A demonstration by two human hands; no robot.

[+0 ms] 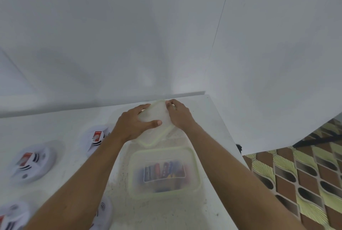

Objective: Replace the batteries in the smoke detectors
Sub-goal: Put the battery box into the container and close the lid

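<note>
A translucent plastic box (133,174) with a green rim stands on the white counter, holding several batteries (163,171). Beyond it both hands hold the box's lid (158,113), tilted above the counter. My left hand (133,124) grips the lid's left side with the thumb across its top. My right hand (178,114) pinches the lid's far right corner. White round smoke detectors lie to the left, one at the far left (34,163), one behind my left forearm (98,137), both with red-labelled batteries showing. Two more detectors (13,215) (103,211) lie at the bottom left.
The white counter (212,137) ends at a wall behind and an edge on the right. Past that edge lies a patterned brown and yellow floor (296,174). A small dark object (239,147) sits at the counter's right edge.
</note>
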